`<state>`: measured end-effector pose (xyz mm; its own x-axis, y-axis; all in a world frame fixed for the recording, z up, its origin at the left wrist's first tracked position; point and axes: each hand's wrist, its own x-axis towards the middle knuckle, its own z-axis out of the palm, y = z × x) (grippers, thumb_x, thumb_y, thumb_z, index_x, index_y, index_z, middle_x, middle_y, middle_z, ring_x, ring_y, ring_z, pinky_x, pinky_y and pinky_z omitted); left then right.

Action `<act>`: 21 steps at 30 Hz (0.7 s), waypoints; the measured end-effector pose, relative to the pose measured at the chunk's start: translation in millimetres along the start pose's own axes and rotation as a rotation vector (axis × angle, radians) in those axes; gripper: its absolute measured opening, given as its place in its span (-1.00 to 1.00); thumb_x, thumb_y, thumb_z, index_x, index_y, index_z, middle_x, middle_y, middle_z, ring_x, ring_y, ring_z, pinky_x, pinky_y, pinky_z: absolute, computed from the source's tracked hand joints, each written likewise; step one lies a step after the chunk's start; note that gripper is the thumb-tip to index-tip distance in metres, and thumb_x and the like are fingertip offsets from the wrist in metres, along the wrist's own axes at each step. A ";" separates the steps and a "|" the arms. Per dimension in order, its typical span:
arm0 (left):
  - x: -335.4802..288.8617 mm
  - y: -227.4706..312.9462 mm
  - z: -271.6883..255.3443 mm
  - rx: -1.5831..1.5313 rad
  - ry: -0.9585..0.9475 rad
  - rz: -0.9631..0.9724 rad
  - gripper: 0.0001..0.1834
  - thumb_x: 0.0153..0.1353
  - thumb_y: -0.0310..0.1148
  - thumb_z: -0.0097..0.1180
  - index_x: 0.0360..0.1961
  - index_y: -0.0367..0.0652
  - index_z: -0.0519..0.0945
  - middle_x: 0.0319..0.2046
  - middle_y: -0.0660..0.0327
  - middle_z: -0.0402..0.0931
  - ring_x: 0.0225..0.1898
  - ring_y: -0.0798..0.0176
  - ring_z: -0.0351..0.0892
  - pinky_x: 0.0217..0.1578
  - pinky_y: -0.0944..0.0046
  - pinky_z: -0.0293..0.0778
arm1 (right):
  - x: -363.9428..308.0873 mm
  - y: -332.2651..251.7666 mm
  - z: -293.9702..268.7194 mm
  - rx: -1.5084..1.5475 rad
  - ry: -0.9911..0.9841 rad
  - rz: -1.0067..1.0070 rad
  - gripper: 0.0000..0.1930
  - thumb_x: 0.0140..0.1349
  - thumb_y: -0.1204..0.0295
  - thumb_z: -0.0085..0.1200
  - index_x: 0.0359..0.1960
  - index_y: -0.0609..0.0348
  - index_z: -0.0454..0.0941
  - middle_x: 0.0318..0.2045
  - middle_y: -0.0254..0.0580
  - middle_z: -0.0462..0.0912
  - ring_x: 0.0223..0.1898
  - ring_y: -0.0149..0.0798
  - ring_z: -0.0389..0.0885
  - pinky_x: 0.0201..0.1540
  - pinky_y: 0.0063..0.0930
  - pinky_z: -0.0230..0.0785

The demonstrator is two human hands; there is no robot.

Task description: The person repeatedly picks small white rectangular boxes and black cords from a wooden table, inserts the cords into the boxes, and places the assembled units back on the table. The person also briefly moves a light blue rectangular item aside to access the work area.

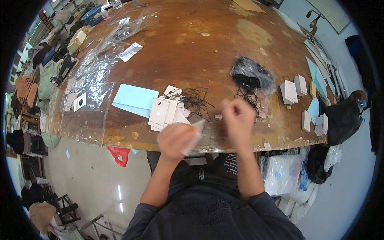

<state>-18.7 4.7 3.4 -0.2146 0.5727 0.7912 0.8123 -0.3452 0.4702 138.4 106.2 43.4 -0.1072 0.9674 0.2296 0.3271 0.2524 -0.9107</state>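
My left hand (172,140) is closed on a white hang tag (193,142), held tilted above the table's front edge. To its right my right hand (239,119) is raised with curled fingers, blurred by motion; whatever it pinches cannot be made out. Just beyond my left hand lies a fanned pile of white hang tags (159,113) with a tangle of black strings (195,100) on its right. The pile overlaps a folded light blue paper (136,98). Past my right hand, more black strings (250,97) spill beside a clear plastic bag (256,72) with black contents.
Clear plastic sheets (94,72) cover the left of the worn wooden table (180,52). Small stacks of white cards (289,92) stand at the right edge near light blue paper (316,76). Packed plastic bags (282,174) sit below the table on the right.
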 end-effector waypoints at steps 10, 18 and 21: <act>39.6 -27.1 -21.1 -0.215 0.464 -0.722 -0.77 0.19 -0.42 0.27 -0.17 -0.28 0.58 -0.26 0.21 0.56 -0.21 0.36 0.51 -0.12 0.32 0.43 | -15.6 52.8 -68.0 -0.714 -0.483 -0.687 -0.67 -0.06 0.55 0.07 -0.17 0.25 0.53 -0.21 -0.12 0.63 -0.14 -0.07 0.56 -0.06 -0.29 0.48; 13.1 7.0 -9.8 -0.408 0.096 -0.739 -0.78 0.18 -0.47 0.22 -0.16 -0.32 0.58 -0.27 0.21 0.57 -0.18 0.37 0.51 -0.11 0.38 0.40 | 15.9 32.7 -75.1 -0.355 -0.213 -0.615 -0.80 0.01 0.63 0.10 -0.27 0.23 0.56 -0.24 -0.18 0.59 -0.23 -0.18 0.59 -0.21 -0.40 0.48; 7.3 21.7 4.4 -0.618 -0.149 -0.741 -0.74 0.21 -0.42 0.22 -0.12 -0.34 0.57 -0.26 0.23 0.58 -0.21 0.37 0.53 -0.13 0.38 0.42 | 12.7 11.5 -64.0 0.172 -0.132 -0.260 -0.83 0.04 0.68 0.13 -0.30 0.24 0.59 -0.26 -0.19 0.62 -0.30 -0.20 0.62 -0.22 -0.40 0.48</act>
<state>-0.2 4.7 17.7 -0.4514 0.8751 0.1745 0.0621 -0.1643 0.9844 200.9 122.8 57.9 -0.2906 0.8572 0.4251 0.1111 0.4715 -0.8748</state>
